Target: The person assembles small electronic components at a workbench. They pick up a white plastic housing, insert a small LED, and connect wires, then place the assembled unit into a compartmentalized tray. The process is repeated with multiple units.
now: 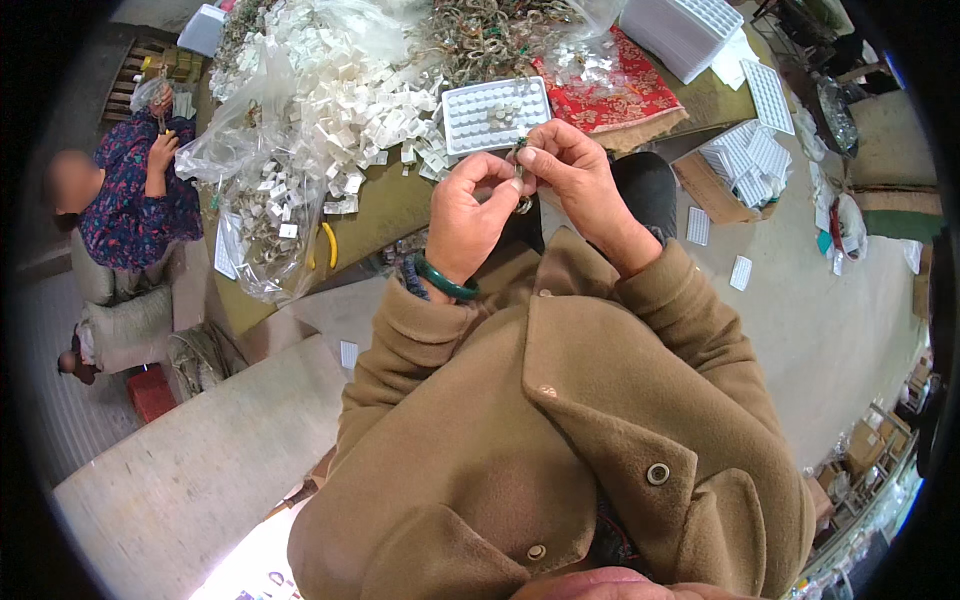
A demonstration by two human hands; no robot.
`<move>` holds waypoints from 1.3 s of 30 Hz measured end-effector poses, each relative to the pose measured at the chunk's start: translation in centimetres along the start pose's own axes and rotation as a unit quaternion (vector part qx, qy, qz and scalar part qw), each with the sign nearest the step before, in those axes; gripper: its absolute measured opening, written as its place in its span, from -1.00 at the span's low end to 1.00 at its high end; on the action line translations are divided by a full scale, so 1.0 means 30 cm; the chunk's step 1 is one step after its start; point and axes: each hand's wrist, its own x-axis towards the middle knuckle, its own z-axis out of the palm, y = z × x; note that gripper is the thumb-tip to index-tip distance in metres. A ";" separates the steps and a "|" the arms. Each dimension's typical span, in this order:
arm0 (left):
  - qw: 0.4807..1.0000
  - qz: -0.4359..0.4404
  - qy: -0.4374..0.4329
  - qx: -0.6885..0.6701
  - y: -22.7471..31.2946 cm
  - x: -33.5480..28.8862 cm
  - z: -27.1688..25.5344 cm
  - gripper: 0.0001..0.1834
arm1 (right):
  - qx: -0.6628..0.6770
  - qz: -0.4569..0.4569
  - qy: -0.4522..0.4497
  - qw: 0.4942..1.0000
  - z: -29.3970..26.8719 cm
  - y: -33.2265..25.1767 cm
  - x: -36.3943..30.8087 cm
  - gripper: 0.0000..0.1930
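My left hand point(465, 215), with a green bangle point(445, 281) on its wrist, and my right hand point(583, 180) meet over the table's near edge. Fingers and thumbs of both pinch a thin cord bracelet point(522, 206); a dark green bit shows at its upper end and a small loop hangs below. My fingers cover much of it. Just beyond them lies a white plastic tray point(465, 97) with rows of round hollows and a few small clear pieces in it. Small white tags point(360, 110) are heaped to the left of the tray.
Tangled cord bracelets point(470, 42) lie at the far side, beside a red patterned cloth point(650, 90). White trays point(675, 40) are stacked far right; a cardboard box point(700, 185) of trays stands below. Yellow-handled pliers point(330, 245) lie left. Another person point(130, 205) works at the left.
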 end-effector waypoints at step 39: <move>0.844 -0.317 0.056 -0.430 -0.128 -0.012 -0.039 -0.91 | -0.258 0.078 -0.129 0.954 -0.022 -0.021 0.030 -0.93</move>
